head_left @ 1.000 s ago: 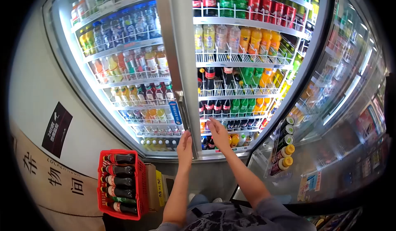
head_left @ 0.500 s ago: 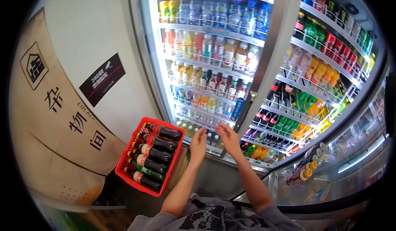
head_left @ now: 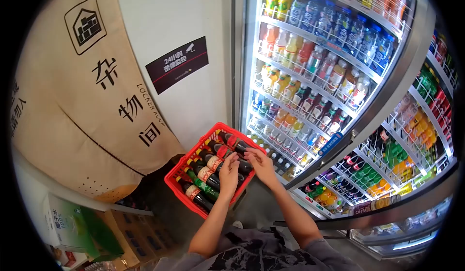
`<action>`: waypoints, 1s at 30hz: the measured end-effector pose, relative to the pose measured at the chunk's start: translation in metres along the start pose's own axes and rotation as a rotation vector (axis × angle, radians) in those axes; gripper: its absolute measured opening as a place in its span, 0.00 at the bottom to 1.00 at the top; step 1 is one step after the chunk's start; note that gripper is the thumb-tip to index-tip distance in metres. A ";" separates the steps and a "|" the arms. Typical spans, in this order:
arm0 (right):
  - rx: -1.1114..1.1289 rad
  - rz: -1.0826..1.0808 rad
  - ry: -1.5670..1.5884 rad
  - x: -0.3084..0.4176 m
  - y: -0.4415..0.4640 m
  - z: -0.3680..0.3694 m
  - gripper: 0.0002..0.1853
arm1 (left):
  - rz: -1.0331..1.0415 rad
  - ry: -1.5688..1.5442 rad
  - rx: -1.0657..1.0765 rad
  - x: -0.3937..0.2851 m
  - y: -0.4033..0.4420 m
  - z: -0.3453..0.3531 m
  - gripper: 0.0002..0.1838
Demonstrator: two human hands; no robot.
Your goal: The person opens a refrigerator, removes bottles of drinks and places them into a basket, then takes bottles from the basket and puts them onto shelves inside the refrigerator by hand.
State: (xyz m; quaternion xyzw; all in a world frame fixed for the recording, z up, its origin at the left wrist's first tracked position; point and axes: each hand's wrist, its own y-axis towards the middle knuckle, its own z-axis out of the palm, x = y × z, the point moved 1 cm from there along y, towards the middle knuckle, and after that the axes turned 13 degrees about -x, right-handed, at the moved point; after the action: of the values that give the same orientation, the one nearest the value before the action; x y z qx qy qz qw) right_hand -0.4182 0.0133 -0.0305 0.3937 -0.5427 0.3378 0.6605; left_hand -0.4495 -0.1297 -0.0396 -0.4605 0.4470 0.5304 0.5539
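Note:
A red plastic basket (head_left: 169,178) holds several dark soda bottles (head_left: 205,174) and one green bottle (head_left: 202,186), all lying side by side. Over the basket's right part are my two hands, turned toward each other. My left hand (head_left: 229,172) has its fingers slightly bent and is nearest the middle bottles. My right hand (head_left: 260,164) is by the right rim, fingers reaching left over the far dark bottle (head_left: 237,145). Both hands look open, with nothing visible in them. Whether the fingertips touch a bottle I cannot tell.
A lit drinks fridge (head_left: 329,45) with several shelves of bottles stands ahead right. Another stocked cooler (head_left: 397,162) is farther right. A beige curtain (head_left: 63,145) hangs left, beside a dark wall sign (head_left: 179,65). Cardboard boxes (head_left: 127,244) and a green-white carton (head_left: 72,222) stand lower left.
The view has turned left, so the fridges shift right. My hands, earlier in front of the fridge, are now over the basket of bottles.

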 end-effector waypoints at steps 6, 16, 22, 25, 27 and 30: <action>0.163 0.064 0.017 -0.022 0.010 0.041 0.17 | 0.010 -0.023 -0.146 0.016 0.016 -0.040 0.19; 0.499 0.124 -0.112 -0.059 0.024 0.062 0.18 | 0.055 -0.046 -0.543 0.034 -0.001 -0.065 0.23; 0.601 0.188 -0.089 -0.078 0.030 0.061 0.17 | 0.055 0.144 -0.770 0.052 -0.024 -0.066 0.24; 0.616 0.110 -0.224 -0.073 0.026 0.065 0.17 | -0.040 0.248 -0.773 0.080 -0.040 -0.073 0.30; 0.631 0.064 -0.300 -0.059 0.022 0.066 0.18 | -0.115 0.248 -0.750 0.089 -0.045 -0.073 0.33; 0.655 0.015 -0.339 -0.056 0.015 0.070 0.21 | -0.158 0.332 -0.787 0.083 -0.040 -0.072 0.36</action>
State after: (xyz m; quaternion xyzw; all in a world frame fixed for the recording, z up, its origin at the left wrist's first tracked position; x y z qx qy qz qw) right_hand -0.4728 -0.0425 -0.0758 0.6306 -0.5104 0.4286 0.3976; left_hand -0.4072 -0.1861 -0.1321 -0.7484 0.2570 0.5353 0.2955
